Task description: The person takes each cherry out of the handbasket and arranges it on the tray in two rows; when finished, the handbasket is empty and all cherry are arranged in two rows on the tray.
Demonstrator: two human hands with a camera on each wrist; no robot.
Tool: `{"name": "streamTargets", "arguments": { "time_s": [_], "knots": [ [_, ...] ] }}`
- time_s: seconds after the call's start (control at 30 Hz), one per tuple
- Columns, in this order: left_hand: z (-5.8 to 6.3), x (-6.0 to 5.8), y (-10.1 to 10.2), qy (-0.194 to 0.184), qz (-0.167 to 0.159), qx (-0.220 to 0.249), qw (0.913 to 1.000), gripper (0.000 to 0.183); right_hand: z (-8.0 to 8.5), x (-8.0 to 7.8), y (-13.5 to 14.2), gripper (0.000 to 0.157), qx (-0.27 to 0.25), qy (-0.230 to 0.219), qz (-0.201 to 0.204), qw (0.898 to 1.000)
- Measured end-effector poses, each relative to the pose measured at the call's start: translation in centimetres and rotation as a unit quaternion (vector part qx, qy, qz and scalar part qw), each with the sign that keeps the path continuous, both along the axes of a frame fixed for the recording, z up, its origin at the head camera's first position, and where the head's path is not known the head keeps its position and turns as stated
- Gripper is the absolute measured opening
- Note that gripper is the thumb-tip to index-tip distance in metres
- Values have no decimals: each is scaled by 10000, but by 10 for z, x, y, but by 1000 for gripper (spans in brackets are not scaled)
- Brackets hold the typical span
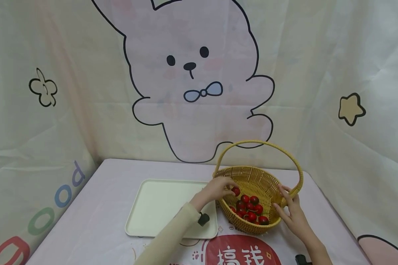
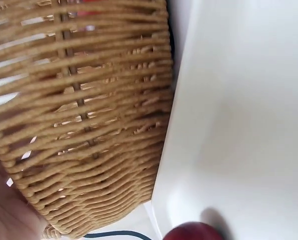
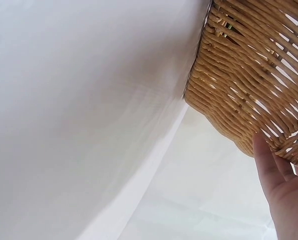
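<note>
A yellow-brown wicker basket (image 1: 242, 171) with a tall arched handle holds several dark red cherries (image 1: 250, 207). My left hand (image 1: 217, 189) reaches over its left rim and pinches one cherry (image 1: 236, 191) above the others. With thumb and fingers, my right hand (image 1: 295, 215) grips the basket's right rim by the foot of the handle. The right wrist view shows the right hand (image 3: 286, 192) against the basket's woven side (image 3: 248, 85). In the left wrist view, a red round fruit (image 2: 193, 232) appears over the tray, partly cut off by the frame.
A pale rectangular tray (image 1: 162, 206) lies to the left of the basket, partly covered by the left forearm. Both rest on a white cloth (image 1: 96, 221) with a red printed patch (image 1: 219, 244). Printed fabric walls (image 1: 295, 55) stand behind and at both sides.
</note>
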State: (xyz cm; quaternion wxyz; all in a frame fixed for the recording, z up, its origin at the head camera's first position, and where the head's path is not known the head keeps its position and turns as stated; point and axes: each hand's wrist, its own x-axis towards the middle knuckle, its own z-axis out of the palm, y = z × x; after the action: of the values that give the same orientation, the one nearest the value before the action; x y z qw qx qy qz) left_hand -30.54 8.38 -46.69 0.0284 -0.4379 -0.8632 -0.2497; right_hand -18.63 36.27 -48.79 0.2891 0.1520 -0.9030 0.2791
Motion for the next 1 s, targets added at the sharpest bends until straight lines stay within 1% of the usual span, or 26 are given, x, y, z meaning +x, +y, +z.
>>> {"name": "streamTargets", "arguments": {
  "time_s": [0.13, 0.3, 0.47, 0.53, 0.6, 0.7, 0.8, 0.9, 1.0],
  "knots": [
    [0, 6, -5, 128, 45, 431, 9990, 31, 1, 0, 0, 78, 28, -50, -13, 10000],
    [4, 13, -12, 162, 92, 887, 9959, 30, 2, 0, 0, 78, 68, -93, -59, 9999],
    [9, 20, -21, 81, 167, 1155, 9931, 30, 1, 0, 1, 78, 39, -134, -36, 9999],
    [11, 22, -25, 27, 144, 1286, 9916, 30, 1, 0, 1, 78, 36, -155, -33, 9999],
    [13, 24, -29, -106, 87, 1430, 9896, 30, 1, 0, 1, 78, 33, -174, -35, 9998],
    [17, 27, -35, -498, 2, 1694, 9843, 32, 2, 0, 1, 77, 26, -195, -50, 9998],
    [19, 28, -41, -813, -58, 1903, 9783, 33, 2, 0, 1, 75, -2, -206, -33, 9998],
    [21, 29, -47, -959, -163, 2135, 9721, 33, 2, 0, 1, 75, -11, -200, -6, 9998],
    [23, 31, -53, -1011, -234, 2294, 9678, 31, 2, 0, 1, 75, -11, -201, -15, 9998]
  ]
}}
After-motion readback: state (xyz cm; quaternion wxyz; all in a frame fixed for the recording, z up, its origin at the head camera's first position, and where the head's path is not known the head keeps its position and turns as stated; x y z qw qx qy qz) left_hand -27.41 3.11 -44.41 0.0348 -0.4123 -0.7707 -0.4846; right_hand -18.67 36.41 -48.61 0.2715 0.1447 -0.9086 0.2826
